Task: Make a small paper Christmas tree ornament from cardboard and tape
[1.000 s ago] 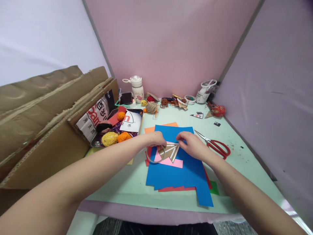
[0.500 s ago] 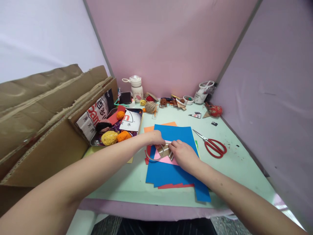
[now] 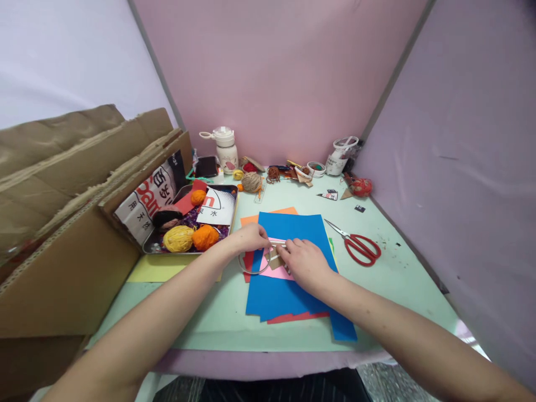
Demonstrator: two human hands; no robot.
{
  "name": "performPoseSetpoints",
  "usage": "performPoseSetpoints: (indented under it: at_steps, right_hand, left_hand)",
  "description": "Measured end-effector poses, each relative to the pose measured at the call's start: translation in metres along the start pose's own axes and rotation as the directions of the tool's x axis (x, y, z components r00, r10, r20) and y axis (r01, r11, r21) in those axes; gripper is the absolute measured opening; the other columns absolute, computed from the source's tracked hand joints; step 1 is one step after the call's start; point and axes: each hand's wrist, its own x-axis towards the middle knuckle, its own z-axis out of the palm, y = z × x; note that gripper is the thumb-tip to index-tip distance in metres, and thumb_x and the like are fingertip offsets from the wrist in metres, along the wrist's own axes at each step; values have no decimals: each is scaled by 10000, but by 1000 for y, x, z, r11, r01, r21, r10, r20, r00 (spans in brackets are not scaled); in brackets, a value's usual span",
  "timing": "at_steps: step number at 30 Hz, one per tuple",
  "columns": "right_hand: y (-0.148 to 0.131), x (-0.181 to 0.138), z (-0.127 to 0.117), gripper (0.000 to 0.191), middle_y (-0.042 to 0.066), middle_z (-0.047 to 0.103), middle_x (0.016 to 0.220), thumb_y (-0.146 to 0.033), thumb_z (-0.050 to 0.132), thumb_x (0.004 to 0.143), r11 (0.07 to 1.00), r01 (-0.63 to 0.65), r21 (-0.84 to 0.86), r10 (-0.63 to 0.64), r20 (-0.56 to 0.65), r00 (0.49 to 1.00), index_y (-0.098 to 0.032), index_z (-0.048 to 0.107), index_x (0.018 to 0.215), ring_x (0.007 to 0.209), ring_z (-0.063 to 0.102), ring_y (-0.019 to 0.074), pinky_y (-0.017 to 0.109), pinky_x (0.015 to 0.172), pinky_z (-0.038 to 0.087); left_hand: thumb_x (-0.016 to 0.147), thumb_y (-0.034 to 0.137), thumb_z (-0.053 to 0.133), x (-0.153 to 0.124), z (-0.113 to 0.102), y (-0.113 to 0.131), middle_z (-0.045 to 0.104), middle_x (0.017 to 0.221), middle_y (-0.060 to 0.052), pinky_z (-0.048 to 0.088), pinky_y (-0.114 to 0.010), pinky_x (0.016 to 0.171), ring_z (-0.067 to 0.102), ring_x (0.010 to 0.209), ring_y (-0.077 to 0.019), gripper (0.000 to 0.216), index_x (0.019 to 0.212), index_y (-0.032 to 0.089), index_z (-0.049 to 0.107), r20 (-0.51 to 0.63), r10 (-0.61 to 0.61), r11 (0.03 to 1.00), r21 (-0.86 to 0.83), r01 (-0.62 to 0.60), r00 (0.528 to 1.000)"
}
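My left hand (image 3: 252,237) is closed in a pinch on a thin, ring-shaped roll of tape (image 3: 240,262), which hangs below the fingers over the left edge of the blue paper (image 3: 272,298). A white strip runs from near those fingertips toward my right hand (image 3: 305,258). That hand is bent over a small brown cardboard piece (image 3: 276,262) and presses its right part down. White strips cross the cardboard, and its right side is hidden under the fingers. Beneath it lies pink paper (image 3: 278,273), on top of the blue sheets.
Red-handled scissors (image 3: 362,249) lie open to the right of the paper. At left, a metal tray (image 3: 167,253) holds yarn balls and paper, with large cardboard sheets (image 3: 75,262) beside it. A bottle (image 3: 227,156), yarn and a white tub (image 3: 335,163) line the back.
My left hand has drawn slightly left with the tape roll, widening the gap between the hands. My right hand stays over the cardboard. The whole view has shifted a little.
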Motion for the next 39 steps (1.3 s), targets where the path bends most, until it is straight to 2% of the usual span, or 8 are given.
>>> performPoseSetpoints:
  at_steps: [13, 17, 21, 23, 25, 31, 36, 39]
  right_hand:
    - [-6, 5, 2, 343, 114, 590, 954, -151, 401, 898, 1000, -20, -7, 20, -21, 1000, -172, 501, 1225, 904, 526, 225, 340, 744, 359]
    - [9, 0, -1, 348, 83, 587, 1022, -186, 413, 901, 997, -24, 72, 29, -70, 997, -246, 501, 1233, 937, 532, 203, 316, 781, 370]
    - [60, -26, -1, 404, 113, 530, 1188, -159, 402, 884, 927, -302, 220, 342, -175, 923, -165, 448, 1285, 1069, 509, 183, 261, 842, 377]
    - [89, -44, 3, 328, 119, 567, 1100, -214, 419, 879, 823, -543, 165, 556, -43, 830, -155, 534, 1181, 1002, 549, 202, 273, 788, 397]
    - [113, -60, 9, 245, 143, 599, 933, -237, 448, 852, 771, -625, 123, 625, 40, 780, -119, 624, 975, 847, 595, 231, 289, 662, 401]
    - [135, -75, 24, 169, 85, 612, 741, -284, 510, 798, 762, -636, 123, 611, 192, 768, -158, 598, 730, 568, 559, 160, 249, 487, 303]
    - [128, -78, 19, 233, 109, 626, 782, -345, 448, 836, 725, -671, 153, 650, 167, 741, -141, 552, 876, 603, 562, 178, 255, 500, 303]
    - [112, -81, 10, 292, 91, 642, 820, -366, 454, 840, 715, -620, 322, 624, 107, 774, -153, 497, 1035, 617, 576, 178, 249, 521, 333]
  left_hand:
    - [629, 297, 557, 1, 18, -11, 670, 664, -15, 366, -221, 528, 588, 646, -151, 139, 623, 189, 644, -159, 61, 998, -8, -63, 985]
    - [651, 308, 542, -3, 18, -10, 673, 663, -20, 369, -220, 533, 592, 643, -151, 162, 623, 190, 649, -163, 80, 996, -14, -83, 983]
    - [655, 320, 559, -5, 17, -11, 678, 657, -26, 368, -221, 522, 593, 632, -158, 169, 612, 192, 660, -153, 86, 995, -36, -92, 985]
    - [652, 318, 572, -5, 17, -12, 680, 656, -31, 370, -221, 524, 593, 632, -160, 164, 603, 190, 663, -149, 87, 994, -49, -95, 985]
    - [653, 308, 572, -4, 17, -13, 685, 663, -32, 376, -218, 535, 594, 640, -158, 159, 607, 190, 670, -146, 90, 993, -64, -100, 985]
    - [650, 317, 561, -6, 18, -12, 686, 677, -25, 366, -224, 525, 591, 639, -153, 170, 607, 192, 668, -143, 90, 991, -85, -103, 986]
    - [647, 325, 557, -7, 17, -11, 683, 679, -20, 356, -232, 522, 585, 639, -152, 176, 606, 192, 665, -148, 88, 991, -86, -101, 985]
    - [653, 325, 558, -7, 17, -11, 680, 665, -15, 355, -233, 522, 581, 635, -151, 176, 611, 192, 665, -146, 87, 991, -89, -101, 985]
